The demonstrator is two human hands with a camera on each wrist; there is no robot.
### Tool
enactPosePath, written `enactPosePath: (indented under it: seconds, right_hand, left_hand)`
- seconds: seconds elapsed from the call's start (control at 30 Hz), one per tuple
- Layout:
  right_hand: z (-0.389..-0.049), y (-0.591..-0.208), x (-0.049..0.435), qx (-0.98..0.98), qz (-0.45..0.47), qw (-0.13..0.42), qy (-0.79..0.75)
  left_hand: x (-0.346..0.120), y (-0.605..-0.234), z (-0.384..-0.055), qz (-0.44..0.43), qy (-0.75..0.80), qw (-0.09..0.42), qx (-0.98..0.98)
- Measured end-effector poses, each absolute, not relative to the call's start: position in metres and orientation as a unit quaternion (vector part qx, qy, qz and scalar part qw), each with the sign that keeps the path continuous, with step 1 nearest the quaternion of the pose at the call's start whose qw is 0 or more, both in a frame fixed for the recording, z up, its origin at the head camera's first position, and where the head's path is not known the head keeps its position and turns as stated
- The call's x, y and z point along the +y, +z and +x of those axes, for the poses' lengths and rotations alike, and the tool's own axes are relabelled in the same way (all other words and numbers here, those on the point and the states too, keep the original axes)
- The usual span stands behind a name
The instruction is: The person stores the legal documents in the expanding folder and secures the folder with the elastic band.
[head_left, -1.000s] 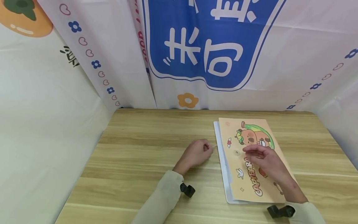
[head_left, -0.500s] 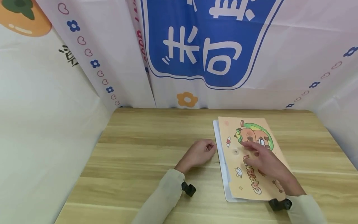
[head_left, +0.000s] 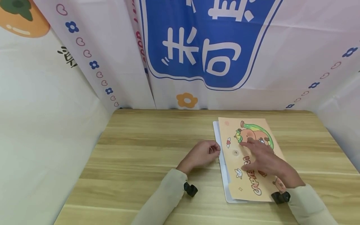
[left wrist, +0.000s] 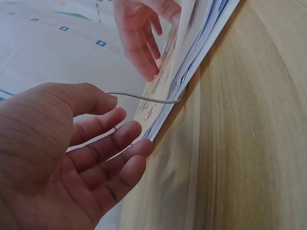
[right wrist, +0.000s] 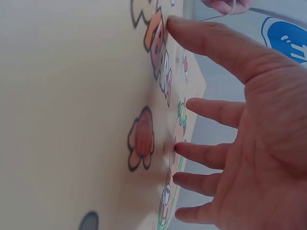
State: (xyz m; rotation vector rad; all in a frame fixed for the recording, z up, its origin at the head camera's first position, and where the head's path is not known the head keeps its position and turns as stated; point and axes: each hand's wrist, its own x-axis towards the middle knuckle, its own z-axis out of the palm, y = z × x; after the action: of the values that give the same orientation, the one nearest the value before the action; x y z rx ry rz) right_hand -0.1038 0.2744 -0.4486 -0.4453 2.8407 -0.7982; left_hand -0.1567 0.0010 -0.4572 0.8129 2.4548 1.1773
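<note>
A peach-coloured folder (head_left: 234, 187) with capybara drawings lies on the table, its white back edge and inner sheets showing along the left side. A thin pale cord (left wrist: 144, 98) runs from that edge to my left hand (head_left: 201, 154), which pinches it between thumb and forefinger. In the left wrist view my other left fingers are loosely bent near the folder's edge. My right hand (head_left: 264, 161) is spread over the cover, fingertips touching it or just above it. A round clear button (head_left: 235, 152) sits on the cover, left of the right hand.
The wood-grain table (head_left: 135, 168) carries the folder on its right half. A printed cloth (head_left: 126, 56) hangs behind the table's back edge, and pale cloth (head_left: 56, 131) closes off the left side. Black wrist cameras (head_left: 190, 189) are worn at both sleeves.
My left hand has moved slightly right, up to the folder's left edge. My right hand's fingers have spread wider and lowered towards the cover. The folder stays in place.
</note>
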Motion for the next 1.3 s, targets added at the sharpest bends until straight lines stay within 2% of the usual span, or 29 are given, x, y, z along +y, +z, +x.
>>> enactPosePath:
  seconds: [0.43,1.1,1.3]
  right_hand:
    - [-0.104,-0.451,0.279,0.952,-0.149,0.1,-0.247]
    - [-0.101,-0.45,0.268,0.959,-0.126,0.112,-0.227]
    - [-0.101,-0.451,0.266,0.96,-0.131,0.101,-0.227]
  left_hand:
    - [0.016,-0.457,-0.157,0.327,0.303,0.092,0.89]
    - [0.042,-0.463,-0.16,0.321,0.202,0.093,0.921]
    - [0.049,-0.464,-0.163,0.339,0.156,0.074,0.925]
